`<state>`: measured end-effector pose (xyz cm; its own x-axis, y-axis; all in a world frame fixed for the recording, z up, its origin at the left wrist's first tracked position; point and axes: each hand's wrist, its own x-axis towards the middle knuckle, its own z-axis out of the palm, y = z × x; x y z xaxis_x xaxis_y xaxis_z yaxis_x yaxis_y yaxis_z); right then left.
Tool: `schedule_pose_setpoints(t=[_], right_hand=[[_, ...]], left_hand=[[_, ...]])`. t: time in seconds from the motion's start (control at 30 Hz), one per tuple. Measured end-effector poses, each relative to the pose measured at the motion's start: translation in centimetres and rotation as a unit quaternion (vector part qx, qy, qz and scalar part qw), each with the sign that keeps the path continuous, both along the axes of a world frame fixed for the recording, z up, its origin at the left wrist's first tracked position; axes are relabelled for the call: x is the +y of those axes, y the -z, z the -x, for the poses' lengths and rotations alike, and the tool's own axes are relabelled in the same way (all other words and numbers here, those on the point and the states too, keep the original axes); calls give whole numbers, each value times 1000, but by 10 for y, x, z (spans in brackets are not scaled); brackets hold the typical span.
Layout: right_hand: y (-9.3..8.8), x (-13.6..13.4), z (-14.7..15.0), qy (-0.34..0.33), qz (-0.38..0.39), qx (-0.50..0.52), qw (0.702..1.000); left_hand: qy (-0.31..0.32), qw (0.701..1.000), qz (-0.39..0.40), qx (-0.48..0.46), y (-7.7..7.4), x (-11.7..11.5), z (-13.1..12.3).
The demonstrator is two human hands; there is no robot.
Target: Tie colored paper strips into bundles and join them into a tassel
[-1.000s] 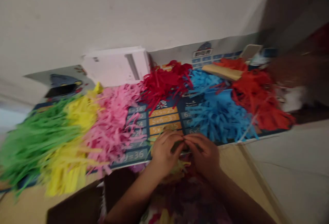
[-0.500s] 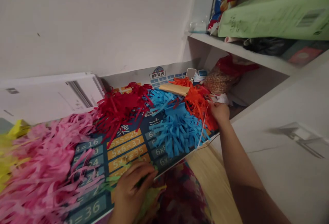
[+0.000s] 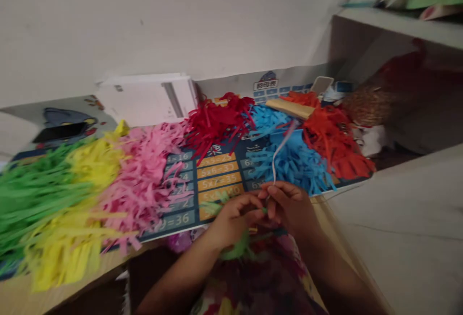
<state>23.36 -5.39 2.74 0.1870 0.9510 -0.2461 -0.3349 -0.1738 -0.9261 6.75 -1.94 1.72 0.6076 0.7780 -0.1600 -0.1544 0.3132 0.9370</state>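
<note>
My left hand [image 3: 235,221] is closed around a bunch of green fringed paper [image 3: 239,248] at the front edge of the desk. Strips of the bunch stick out on both sides of the fingers. Right beside it, my right hand [image 3: 291,205] pinches a thin white string [image 3: 278,153], and its fingertips meet those of the left hand. The string rises from the pinch and curves over a pile of blue fringed paper [image 3: 289,160]. Where the string and the green paper come together is hidden by my fingers.
Piles of green [image 3: 36,194], yellow [image 3: 96,160], pink [image 3: 152,175], red [image 3: 220,122] and orange [image 3: 336,136] fringed paper cover the printed desk mat [image 3: 181,219]. A white box [image 3: 144,100] leans against the wall. A shelf unit [image 3: 408,25] stands at the right.
My right hand has come from the orange pile to my left hand, bringing the string along. The view has swung left, bringing the green pile into sight.
</note>
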Motion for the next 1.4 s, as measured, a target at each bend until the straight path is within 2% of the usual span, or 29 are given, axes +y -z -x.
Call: schedule_pose_setpoints(t=[0.07,0.13,0.27,0.33,0.4,0.5,0.57,0.63,0.7,0.93,1.17,1.23,1.3,1.4], right_hand=[[0,0,17,-22,-4,36,999],[1,8,15,-20,-15,31,999],[-4,30,-2,60,-84,22,994],[-8,34,-7,63,-104,37,992],[-11,28,-6,42,-105,26,993],[-7,6,3,80,-110,-126,983],[-3,-9,12,81,-116,-266,954],[1,-18,21,32,-131,-354,925],[1,-21,29,2,-162,-389,907],[-3,-15,40,-11,-208,-450,869],[-2,-13,42,-38,-193,-447,873],[0,-12,42,-38,-188,-450,872],[3,-11,40,-45,-186,-466,864],[7,-8,36,-112,-176,-470,858]], left_hand=[[30,999,10,18,0,-5,5],[34,998,-2,54,-1,-9,15],[56,994,-24,89,2,-13,33],[36,996,1,83,7,-12,35],[-40,997,44,44,12,-11,34],[-184,977,98,-32,17,-6,33],[-234,960,142,-53,17,-3,34],[-243,949,190,-61,16,0,36],[-242,942,221,-73,14,1,38],[-251,923,270,-108,7,1,35],[-239,929,267,-88,6,2,36],[-234,939,241,-78,7,1,34],[-232,956,167,-65,7,-2,32],[-251,968,7,-9,8,-9,31]])
